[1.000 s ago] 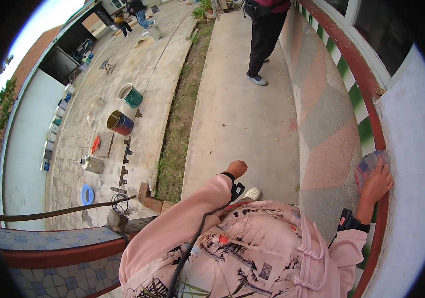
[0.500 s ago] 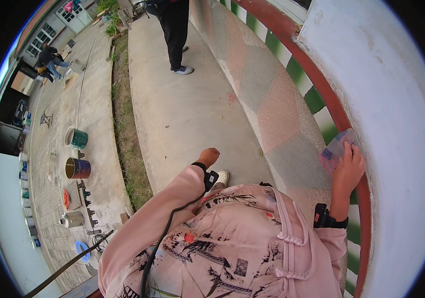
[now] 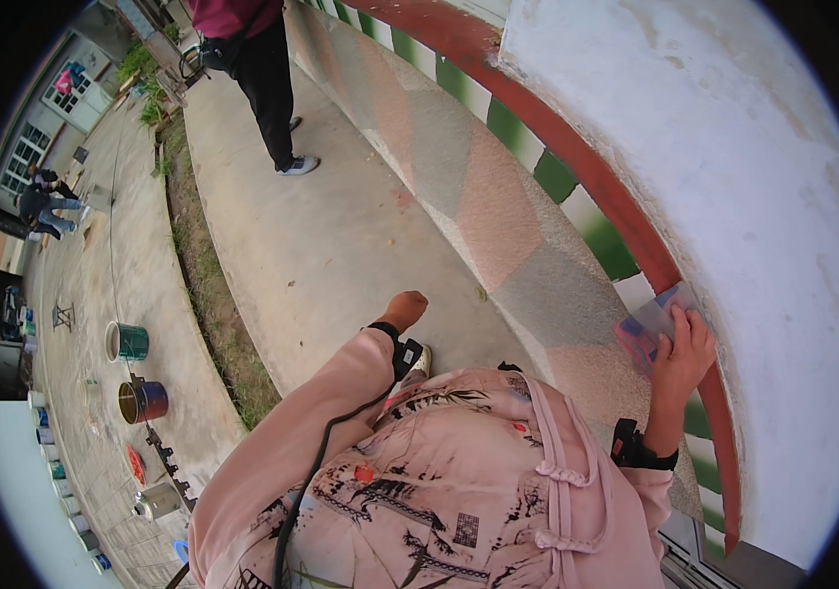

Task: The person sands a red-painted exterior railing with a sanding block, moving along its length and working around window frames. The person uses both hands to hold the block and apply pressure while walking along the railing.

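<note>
My right hand (image 3: 686,351) is closed on a small, flat, see-through plastic piece (image 3: 652,316) with pink and blue parts showing. It is beside the red ledge (image 3: 640,240) at the foot of the white wall. The fingertips cover part of the piece, and its exact kind cannot be made out. My left hand (image 3: 406,310) hangs in front of my body over the concrete walkway, curled into a loose fist with nothing visible in it. Both wrists wear black bands with small devices.
A person in black trousers (image 3: 267,108) stands ahead on the walkway (image 3: 312,245). A speckled slope (image 3: 498,216) runs along the right, below green and white panels. At left are a soil strip (image 3: 209,285), a green bucket (image 3: 129,342), a dark bucket (image 3: 145,402) and a metal pot (image 3: 157,502).
The view has turned and moved forward a little, so the surroundings sit further left. My right hand still grips the plastic piece, now a bit lower in view. My left hand stays curled.
</note>
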Motion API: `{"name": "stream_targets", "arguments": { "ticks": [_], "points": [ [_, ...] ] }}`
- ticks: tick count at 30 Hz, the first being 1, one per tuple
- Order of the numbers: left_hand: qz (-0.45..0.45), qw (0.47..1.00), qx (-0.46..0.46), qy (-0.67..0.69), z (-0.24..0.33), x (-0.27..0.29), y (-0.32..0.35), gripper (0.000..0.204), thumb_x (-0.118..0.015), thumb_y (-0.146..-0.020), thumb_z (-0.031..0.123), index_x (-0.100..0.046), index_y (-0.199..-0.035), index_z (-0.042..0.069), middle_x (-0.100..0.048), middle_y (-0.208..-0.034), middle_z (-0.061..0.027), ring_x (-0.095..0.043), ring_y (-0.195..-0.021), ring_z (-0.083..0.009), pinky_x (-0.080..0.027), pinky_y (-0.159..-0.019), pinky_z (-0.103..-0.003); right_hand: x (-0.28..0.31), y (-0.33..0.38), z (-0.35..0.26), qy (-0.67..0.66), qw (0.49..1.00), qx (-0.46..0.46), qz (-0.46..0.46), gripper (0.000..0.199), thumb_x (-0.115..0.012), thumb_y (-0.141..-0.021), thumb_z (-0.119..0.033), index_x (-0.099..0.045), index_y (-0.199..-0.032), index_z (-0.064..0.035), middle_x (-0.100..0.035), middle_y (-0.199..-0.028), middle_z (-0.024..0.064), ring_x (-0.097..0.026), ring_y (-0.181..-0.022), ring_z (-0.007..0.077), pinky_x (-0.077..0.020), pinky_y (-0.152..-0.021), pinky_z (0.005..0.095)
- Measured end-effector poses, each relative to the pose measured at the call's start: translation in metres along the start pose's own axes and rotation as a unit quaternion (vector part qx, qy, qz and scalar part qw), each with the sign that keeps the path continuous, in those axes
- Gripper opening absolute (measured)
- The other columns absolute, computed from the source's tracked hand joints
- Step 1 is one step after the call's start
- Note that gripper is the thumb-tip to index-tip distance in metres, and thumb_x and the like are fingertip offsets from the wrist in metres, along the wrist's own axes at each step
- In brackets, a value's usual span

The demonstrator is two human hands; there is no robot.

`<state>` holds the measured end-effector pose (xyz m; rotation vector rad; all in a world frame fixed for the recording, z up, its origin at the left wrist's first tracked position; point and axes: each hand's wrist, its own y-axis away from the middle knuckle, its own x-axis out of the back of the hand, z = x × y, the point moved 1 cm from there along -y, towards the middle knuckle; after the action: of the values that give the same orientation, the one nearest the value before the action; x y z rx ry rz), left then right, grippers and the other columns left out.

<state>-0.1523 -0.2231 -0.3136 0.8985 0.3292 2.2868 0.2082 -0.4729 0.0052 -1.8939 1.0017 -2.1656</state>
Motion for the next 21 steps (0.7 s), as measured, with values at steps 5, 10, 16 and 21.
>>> {"name": "stream_targets", "arguments": {
  "ticks": [5, 10, 16, 21],
  "points": [
    [0.024, 0.999, -0.026, 0.021, 0.056, 0.03, -0.013, 0.025, -0.056, -0.086, 0.015, -0.068, -0.105, 0.004, -0.068, -0.088, -0.0096, -0.064, -0.077, -0.0184, -0.051, -0.073, -0.032, -0.017, -0.02, -0.018, 0.005, 1.0, 0.021, 0.023, 0.055, -0.073, -0.067, -0.007, -0.062, -0.12, -0.0167, -0.055, -0.124, 0.0062, -0.051, -0.111, 0.0297, -0.0377, -0.096, 0.0476],
    [0.056, 0.993, -0.102, -0.034, 0.112, 0.06, -0.031, 0.026, -0.055, -0.085, 0.015, -0.068, -0.106, 0.005, -0.069, -0.09, -0.0142, -0.065, -0.084, -0.025, -0.051, -0.078, -0.034, -0.038, -0.05, -0.046, 0.021, 0.998, 0.053, 0.028, 0.055, -0.075, -0.068, -0.011, -0.062, -0.121, -0.0176, -0.055, -0.124, 0.0049, -0.05, -0.111, 0.0291, -0.0379, -0.095, 0.0508],
    [0.09, 0.976, -0.192, -0.049, 0.18, 0.086, -0.037, 0.029, -0.053, -0.085, 0.012, -0.066, -0.111, 0.006, -0.069, -0.096, -0.0189, -0.065, -0.092, -0.0316, -0.05, -0.083, -0.036, -0.056, -0.084, -0.08, 0.03, 0.998, 0.055, 0.021, 0.053, -0.078, -0.067, -0.015, -0.062, -0.117, -0.0184, -0.056, -0.118, 0.0019, -0.05, -0.108, 0.0258, -0.0385, -0.093, 0.0517],
    [0.2, 0.923, -0.327, -0.04, 0.238, 0.087, -0.027, 0.027, -0.062, -0.079, 0.009, -0.067, -0.106, 0.01, -0.066, -0.099, -0.0174, -0.062, -0.097, -0.0369, -0.05, -0.083, -0.042, -0.061, -0.102, -0.099, 0.02, 0.997, 0.064, 0.031, 0.053, -0.079, -0.065, -0.016, -0.062, -0.116, -0.0176, -0.057, -0.115, 0.0023, -0.051, -0.106, 0.0252, -0.0391, -0.091, 0.0491]
  ]
}}
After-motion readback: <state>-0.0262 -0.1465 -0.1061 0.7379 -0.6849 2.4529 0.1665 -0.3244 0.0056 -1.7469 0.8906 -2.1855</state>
